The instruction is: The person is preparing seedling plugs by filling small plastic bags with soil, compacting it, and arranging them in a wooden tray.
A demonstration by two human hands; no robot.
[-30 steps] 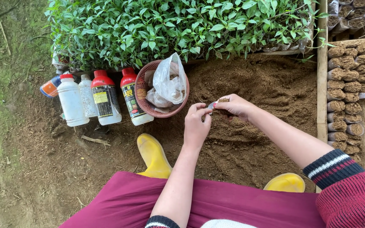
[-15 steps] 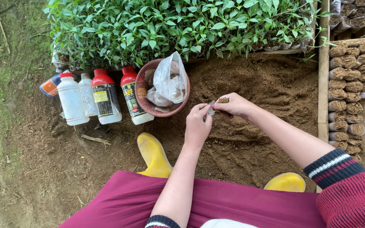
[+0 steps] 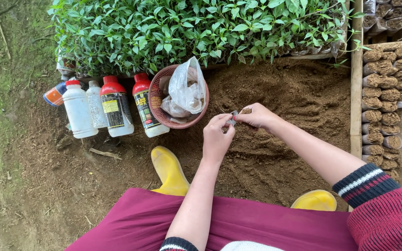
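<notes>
Item: small plastic seedling bag (image 3: 234, 117), pale grey and translucent, narrow and crumpled, held above the heap of loose brown soil (image 3: 275, 116); its mouth sits between the two hands, and a dab of soil shows at the right fingertips beside it. Left hand (image 3: 217, 137): fingers drawn together, pinching the near edge of the bag. Right hand (image 3: 257, 115): fingers curled, pinching the far edge. Handling, as judged: the thin film calls for a light grip on opposite lips so the mouth opens evenly and does not tear, kept low over the heap so spilled soil falls back. Surroundings: pink plastic basket (image 3: 161, 104) holding a clear plastic bag (image 3: 187, 88), just left of the hands; red-capped bottles (image 3: 115, 109) in a row beside it; green seedlings (image 3: 187, 28) behind; filled soil bags (image 3: 382, 102) stacked at right beyond a wooden plank (image 3: 357, 83); yellow boots (image 3: 168, 169) near the maroon skirt (image 3: 257, 223).
</notes>
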